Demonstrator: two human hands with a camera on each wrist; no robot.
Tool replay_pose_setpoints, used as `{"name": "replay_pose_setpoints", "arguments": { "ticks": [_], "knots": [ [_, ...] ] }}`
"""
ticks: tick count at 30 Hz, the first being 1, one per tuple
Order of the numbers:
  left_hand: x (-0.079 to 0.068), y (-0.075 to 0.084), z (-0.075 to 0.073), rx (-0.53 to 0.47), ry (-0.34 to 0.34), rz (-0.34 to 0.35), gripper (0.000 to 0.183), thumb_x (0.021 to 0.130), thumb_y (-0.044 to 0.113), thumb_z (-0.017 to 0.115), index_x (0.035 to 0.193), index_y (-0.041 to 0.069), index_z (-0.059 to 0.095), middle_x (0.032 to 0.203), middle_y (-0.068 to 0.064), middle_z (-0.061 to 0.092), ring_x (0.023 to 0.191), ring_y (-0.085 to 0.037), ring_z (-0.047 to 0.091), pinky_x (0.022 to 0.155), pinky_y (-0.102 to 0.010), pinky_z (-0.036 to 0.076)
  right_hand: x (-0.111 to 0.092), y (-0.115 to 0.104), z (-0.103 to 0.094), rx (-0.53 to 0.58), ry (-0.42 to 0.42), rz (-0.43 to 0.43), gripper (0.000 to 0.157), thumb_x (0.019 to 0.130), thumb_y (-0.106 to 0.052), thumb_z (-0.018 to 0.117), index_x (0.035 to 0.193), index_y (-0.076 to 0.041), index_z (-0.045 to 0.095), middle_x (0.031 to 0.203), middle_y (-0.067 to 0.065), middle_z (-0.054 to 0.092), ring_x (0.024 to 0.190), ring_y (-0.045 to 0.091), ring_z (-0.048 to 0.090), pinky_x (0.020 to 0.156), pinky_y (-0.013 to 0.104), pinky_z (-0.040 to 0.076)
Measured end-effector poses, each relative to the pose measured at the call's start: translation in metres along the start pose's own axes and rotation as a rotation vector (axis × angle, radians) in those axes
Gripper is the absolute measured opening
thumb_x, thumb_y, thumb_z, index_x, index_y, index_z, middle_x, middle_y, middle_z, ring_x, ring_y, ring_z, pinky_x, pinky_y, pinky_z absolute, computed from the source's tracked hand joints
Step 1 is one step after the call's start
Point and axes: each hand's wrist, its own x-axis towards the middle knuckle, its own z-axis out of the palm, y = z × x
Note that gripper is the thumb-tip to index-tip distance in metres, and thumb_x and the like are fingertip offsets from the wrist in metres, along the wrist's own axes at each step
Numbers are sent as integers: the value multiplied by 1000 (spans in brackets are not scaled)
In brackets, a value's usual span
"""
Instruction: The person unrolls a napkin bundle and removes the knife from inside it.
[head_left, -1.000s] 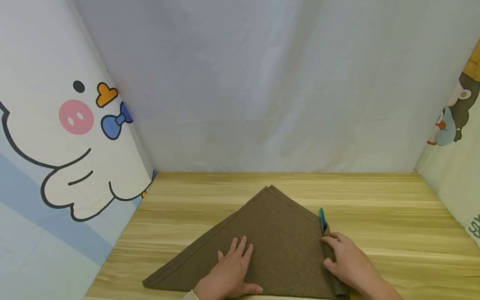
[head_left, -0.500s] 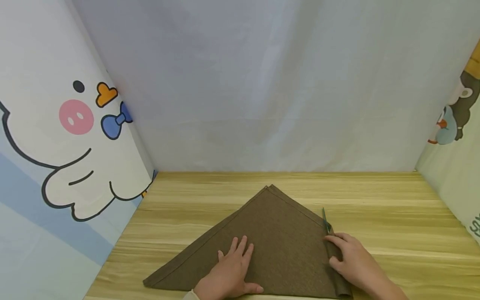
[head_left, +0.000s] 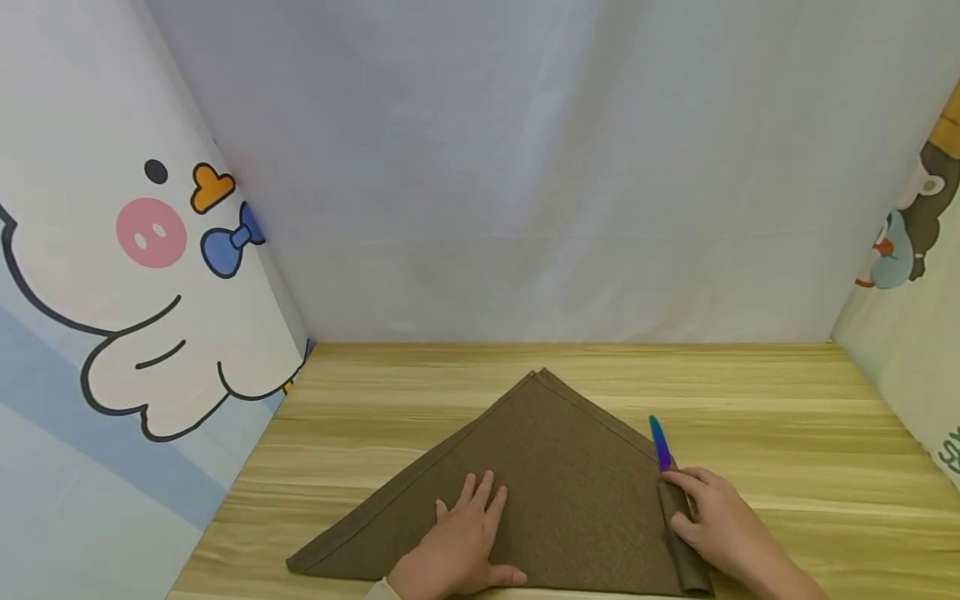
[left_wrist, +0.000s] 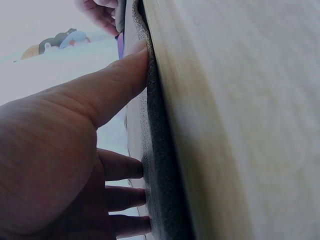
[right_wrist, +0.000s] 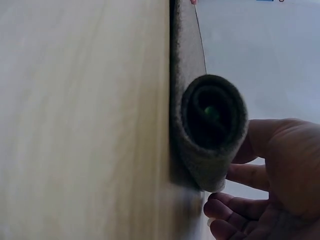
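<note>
A brown cloth [head_left: 570, 492], folded to a triangle, lies on the wooden table. Its right end is wound into a narrow roll [head_left: 688, 554]. Out of the roll's far end sticks the shiny blue-purple blade of a table knife [head_left: 661, 443]; the rest of it is hidden inside. My left hand [head_left: 459, 537] rests on the cloth with fingers spread. My right hand [head_left: 723, 518] holds the roll, thumb on the near side and fingers at the upper part. In the right wrist view, the roll's near end [right_wrist: 220, 167] shows its wound layers, with a small green glint inside.
Bare wooden table [head_left: 810, 433] surrounds the cloth. A pale curtain [head_left: 525, 183] hangs along the back edge. Printed panels stand at both sides, a cartoon bird on the left panel [head_left: 67, 208] and small animal figures on the right panel [head_left: 900, 350].
My right hand has moved a little to the right, and the roll has turned and shifted with it, leaving more cloth flat. The knife has rotated too. My left hand stays in place.
</note>
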Motion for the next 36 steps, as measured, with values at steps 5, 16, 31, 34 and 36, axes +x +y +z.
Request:
{"name": "replay_pose_setpoints", "arguments": {
  "ticks": [5,16,31,34,36],
  "knots": [
    [1,-1,2,6,3,1,105,74,70,64,151,8,30,158,-17,16,143,-41,16,91,-73,32,0,-1,0,-8,14,-25,46,73,-2,69,119,1,65,114,16,61,105,38,58,84,53,49],
    [6,13,-3,102,16,-8,102,78,72,59,149,5,33,156,-22,19,140,-44,20,97,-68,32,1,-8,0,-60,50,-88,43,78,-9,75,119,0,65,122,21,56,112,44,51,88,59,43],
    [19,54,5,124,-56,-50,96,80,73,54,151,13,32,156,-18,21,140,-43,22,87,-68,41,-4,-17,7,-208,62,-147,53,70,-23,86,112,1,66,116,24,57,105,42,56,84,53,49],
    [17,53,5,113,-54,-43,95,80,72,55,151,12,32,156,-18,21,140,-44,22,86,-68,42,-4,-17,7,-210,59,-150,53,69,-22,87,112,1,67,116,23,57,105,42,56,84,53,49],
    [17,50,6,115,-51,-38,96,80,72,55,151,12,32,157,-18,20,140,-44,22,86,-68,42,-4,-17,7,-211,57,-151,53,69,-22,87,112,1,67,116,23,57,105,42,56,84,54,49]
  ]
}}
